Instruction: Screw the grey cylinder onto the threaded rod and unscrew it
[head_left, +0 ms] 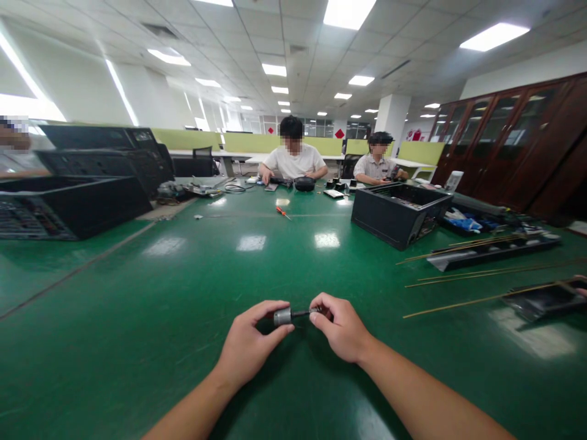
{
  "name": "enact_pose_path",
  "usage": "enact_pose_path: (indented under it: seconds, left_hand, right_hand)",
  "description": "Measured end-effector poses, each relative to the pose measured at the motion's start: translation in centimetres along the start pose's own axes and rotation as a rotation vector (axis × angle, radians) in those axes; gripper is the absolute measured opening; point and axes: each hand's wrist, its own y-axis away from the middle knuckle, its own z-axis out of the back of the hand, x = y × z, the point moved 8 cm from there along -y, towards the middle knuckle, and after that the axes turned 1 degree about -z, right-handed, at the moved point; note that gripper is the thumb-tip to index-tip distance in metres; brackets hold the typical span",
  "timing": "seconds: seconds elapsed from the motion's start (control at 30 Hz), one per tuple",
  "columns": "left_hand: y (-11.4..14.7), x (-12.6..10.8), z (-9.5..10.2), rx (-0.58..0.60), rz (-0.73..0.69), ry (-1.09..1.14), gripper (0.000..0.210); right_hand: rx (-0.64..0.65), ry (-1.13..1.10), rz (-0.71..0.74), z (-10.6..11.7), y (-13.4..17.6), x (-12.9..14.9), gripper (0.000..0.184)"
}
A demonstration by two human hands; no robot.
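Green table: is filling the foreground, its glossy top reflecting the ceiling lights.

Dark wooden cabinet: is lining the right-hand wall, glass panels in its doors.

Co-worker in a white T-shirt: is sitting at the table's far side, head bowed; a second co-worker is sitting farther right.

Black computer cases: are crowding the table's left side.

Open-topped black case: is standing at right, well apart from the hands.

Thin yellowish rods: are lying at right, some crossing a long dark channel.

Left hand: is curling partway, thumb below and fingers above, gripping a cylinder between them.

Right hand: is nearly closing, thumb and fingertips pinching the shaft's far end, which they are partly hiding.

Grey metal cylinder with dark shaft: is lying sideways between both hands, near the table's front; whether it is touching the tabletop cannot be told.

Orange-handled screwdriver: is lying farther back, near the centre.
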Motion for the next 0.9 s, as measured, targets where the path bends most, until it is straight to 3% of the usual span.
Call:
enact_pose_path:
  seconds: [0.9]
  left_hand:
    - [-0.11,-0.05,0.08,-0.017,-0.022,0.020,0.028]
  right_hand:
    - [-0.067,0.056,-0.021,0.55,0.01,-0.57,0.007]
